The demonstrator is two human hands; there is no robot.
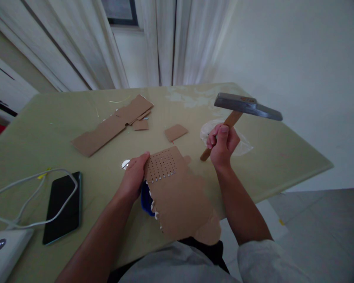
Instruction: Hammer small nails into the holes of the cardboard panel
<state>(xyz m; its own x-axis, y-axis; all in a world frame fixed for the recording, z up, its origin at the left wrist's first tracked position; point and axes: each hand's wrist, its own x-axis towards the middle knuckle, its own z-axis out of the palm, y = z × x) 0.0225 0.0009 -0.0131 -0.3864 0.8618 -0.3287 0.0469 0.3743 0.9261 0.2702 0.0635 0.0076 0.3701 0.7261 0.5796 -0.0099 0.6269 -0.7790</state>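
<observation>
My right hand (224, 143) is closed around the wooden handle of a hammer (236, 104), its steel head raised above the table. With my left hand (137, 173) I grip the left edge of a brown cardboard sheet (183, 196). Rows of small dark holes or dots cover the sheet's far end, and several pale round bits line the nearest row. White ragged bits stick out along its left edge. Under the cardboard, a dark blue container (146, 199) shows only in part. A small white round thing (125, 164) lies beside my left hand.
Torn cardboard strips (109, 131) lie at the back left, and a small cardboard piece (176, 133) sits mid-table. Clear plastic film (244, 145) lies behind my right hand. At left are a phone (65, 208), a white cable (32, 173) and a white power bank (10, 251).
</observation>
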